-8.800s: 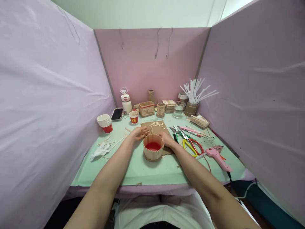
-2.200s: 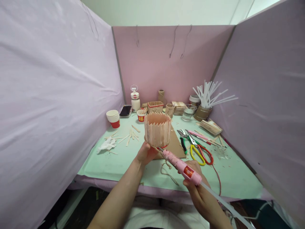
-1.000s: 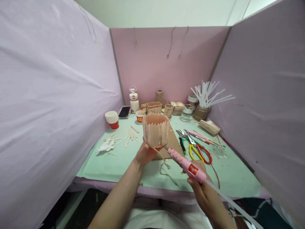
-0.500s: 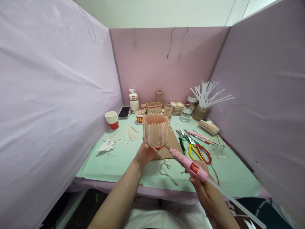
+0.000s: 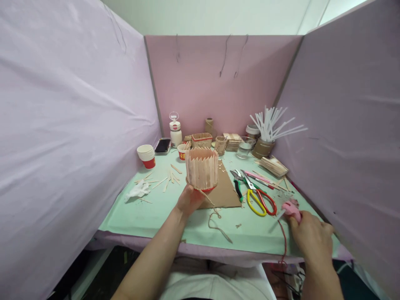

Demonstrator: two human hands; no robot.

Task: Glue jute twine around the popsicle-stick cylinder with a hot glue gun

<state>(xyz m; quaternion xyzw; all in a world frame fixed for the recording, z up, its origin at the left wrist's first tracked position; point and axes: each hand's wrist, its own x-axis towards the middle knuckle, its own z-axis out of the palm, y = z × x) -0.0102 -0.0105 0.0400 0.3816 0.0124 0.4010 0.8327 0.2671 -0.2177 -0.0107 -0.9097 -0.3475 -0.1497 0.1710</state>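
Observation:
My left hand (image 5: 190, 199) is closed around the base of a round holder made of upright wooden sticks (image 5: 202, 170), lifted above the table's middle. A red band shows at its lower edge, and a twine (image 5: 215, 216) runs from it down to the table. At the right side of the table, my right hand (image 5: 312, 235) grips a pink glue gun (image 5: 292, 209) low over the surface; its nozzle and part of its body are hard to make out. A pale glue stick pokes out toward the left.
A cardboard sheet (image 5: 226, 191) lies under the holder. Right of it are scissors (image 5: 258, 200) and green-handled pliers (image 5: 238, 187). Loose sticks (image 5: 171, 179), a crumpled tissue (image 5: 137, 189) and paper cups (image 5: 146, 156) are at left. A jar of white glue sticks (image 5: 264, 148) stands back right.
My right hand has carried the glue gun away from the holder's base to the table's right side and turned it. The holder in my left hand has shifted only slightly left.

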